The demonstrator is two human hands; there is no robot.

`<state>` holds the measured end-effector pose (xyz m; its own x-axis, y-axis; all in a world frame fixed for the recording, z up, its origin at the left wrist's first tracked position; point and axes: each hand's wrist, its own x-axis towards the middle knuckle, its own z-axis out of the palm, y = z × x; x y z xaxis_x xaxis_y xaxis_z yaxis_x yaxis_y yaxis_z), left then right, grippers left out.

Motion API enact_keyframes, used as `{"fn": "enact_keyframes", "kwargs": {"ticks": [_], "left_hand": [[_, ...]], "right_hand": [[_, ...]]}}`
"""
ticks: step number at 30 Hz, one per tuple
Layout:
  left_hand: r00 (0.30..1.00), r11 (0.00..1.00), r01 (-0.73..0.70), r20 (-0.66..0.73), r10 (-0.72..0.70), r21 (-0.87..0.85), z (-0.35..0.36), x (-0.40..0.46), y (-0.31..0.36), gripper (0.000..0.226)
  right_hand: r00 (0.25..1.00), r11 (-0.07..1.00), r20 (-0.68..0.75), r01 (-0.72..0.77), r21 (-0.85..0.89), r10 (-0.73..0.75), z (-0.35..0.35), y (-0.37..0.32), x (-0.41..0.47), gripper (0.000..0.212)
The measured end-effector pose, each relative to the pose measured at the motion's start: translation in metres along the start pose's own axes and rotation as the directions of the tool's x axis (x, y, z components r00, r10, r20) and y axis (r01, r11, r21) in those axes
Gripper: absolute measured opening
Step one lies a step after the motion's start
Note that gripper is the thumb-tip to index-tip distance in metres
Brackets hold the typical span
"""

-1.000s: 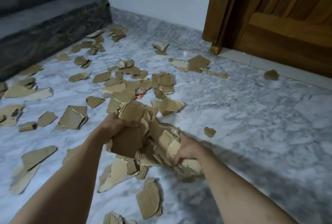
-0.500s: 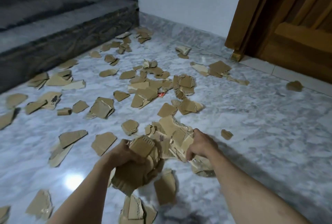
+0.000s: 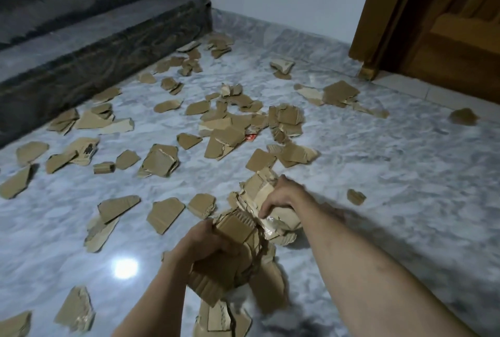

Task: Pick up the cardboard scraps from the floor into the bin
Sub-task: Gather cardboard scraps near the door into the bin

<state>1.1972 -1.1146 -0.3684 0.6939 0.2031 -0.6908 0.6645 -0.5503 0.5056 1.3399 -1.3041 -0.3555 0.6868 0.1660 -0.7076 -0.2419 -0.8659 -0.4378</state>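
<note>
The marble floor (image 3: 392,174) is littered with cardboard scraps (image 3: 221,131); no bin in sight. The left hand (image 3: 205,247) grips 1 thick wad, the right hand (image 3: 281,196) clutches another. Best squeeze both firmly so nothing slips.

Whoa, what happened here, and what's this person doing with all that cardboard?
Someone is gathering torn cardboard off a marble floor. The left hand grips a thick bundle of scraps, and the right hand clutches another bunch just beyond it. Many more loose pieces lie scattered toward the dark steps and the wooden door. No bin is in view.
</note>
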Motion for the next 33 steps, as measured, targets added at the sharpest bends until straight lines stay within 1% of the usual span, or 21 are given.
{"fn": "enact_keyframes", "kwargs": {"ticks": [2, 3, 4, 6, 9, 11, 14, 17, 19, 21, 24, 26, 29, 31, 33], "left_hand": [[0.999, 1.000, -0.005, 0.039, 0.006, -0.027, 0.000, 0.002, -0.002, 0.078], [0.998, 0.999, -0.001, 0.058, 0.004, -0.050, 0.000, 0.001, -0.003, 0.077], [0.997, 0.998, -0.002, 0.075, 0.007, -0.068, 0.000, 0.001, -0.002, 0.076], [0.994, 0.997, -0.008, 0.109, 0.016, -0.076, -0.001, 0.000, 0.000, 0.077], [0.990, 0.999, 0.011, 0.144, -0.004, -0.051, -0.006, 0.001, 0.001, 0.074], [0.988, 0.999, 0.029, 0.155, -0.023, -0.039, -0.008, 0.001, 0.001, 0.071], [0.986, 0.998, 0.048, 0.160, -0.042, -0.034, -0.008, -0.001, 0.004, 0.060], [0.986, 0.998, 0.064, 0.158, -0.059, -0.024, -0.008, -0.001, 0.004, 0.050], [0.985, 0.998, 0.063, 0.162, -0.060, -0.018, -0.007, 0.000, 0.002, 0.054], [0.985, 0.998, 0.064, 0.163, -0.059, -0.027, -0.006, 0.001, 0.002, 0.059], [0.986, 0.998, 0.048, 0.162, -0.039, -0.050, -0.005, 0.001, 0.002, 0.066], [0.987, 0.997, 0.042, 0.157, -0.032, -0.058, -0.005, 0.000, 0.002, 0.064], [0.989, 0.995, 0.032, 0.145, -0.019, -0.089, -0.003, -0.004, 0.000, 0.052], [0.991, 0.991, 0.012, 0.137, 0.006, -0.136, -0.001, -0.009, -0.002, 0.050], [0.992, 0.986, 0.015, 0.128, 0.007, -0.169, 0.001, -0.013, -0.005, 0.047]], "right_hand": [[1.000, 0.990, 0.017, -0.022, -0.142, 0.025, 0.002, -0.005, 0.004, 0.157], [0.999, 0.981, 0.014, -0.045, -0.189, 0.049, 0.004, -0.007, 0.005, 0.155], [0.998, 0.969, -0.006, -0.062, -0.239, 0.063, 0.004, -0.007, 0.004, 0.149], [0.997, 0.944, -0.060, -0.060, -0.325, 0.042, 0.001, -0.009, -0.001, 0.135], [0.997, 0.919, -0.079, -0.040, -0.392, 0.010, 0.000, -0.007, -0.004, 0.134], [0.997, 0.916, -0.079, -0.022, -0.401, -0.010, 0.003, -0.004, -0.005, 0.133], [0.995, 0.936, -0.090, 0.008, -0.353, -0.042, 0.003, 0.001, -0.009, 0.130], [0.997, 0.944, -0.080, -0.030, -0.328, 0.004, -0.002, 0.010, -0.015, 0.128], [0.997, 0.940, -0.076, -0.058, -0.336, 0.034, -0.004, 0.016, -0.019, 0.123], [0.996, 0.948, -0.088, -0.050, -0.315, 0.024, -0.002, 0.020, -0.020, 0.118], [0.993, 0.969, -0.112, 0.015, -0.247, -0.044, 0.003, 0.021, -0.024, 0.106], [0.990, 0.971, -0.113, 0.052, -0.232, -0.080, 0.002, 0.022, -0.029, 0.095], [0.990, 0.993, -0.115, 0.072, -0.090, -0.082, -0.006, 0.026, -0.034, 0.082], [0.989, 0.995, -0.130, 0.082, 0.049, -0.075, -0.010, 0.029, -0.034, 0.085], [0.992, 0.990, -0.106, 0.085, 0.116, -0.073, -0.013, 0.032, -0.038, 0.081]]}}
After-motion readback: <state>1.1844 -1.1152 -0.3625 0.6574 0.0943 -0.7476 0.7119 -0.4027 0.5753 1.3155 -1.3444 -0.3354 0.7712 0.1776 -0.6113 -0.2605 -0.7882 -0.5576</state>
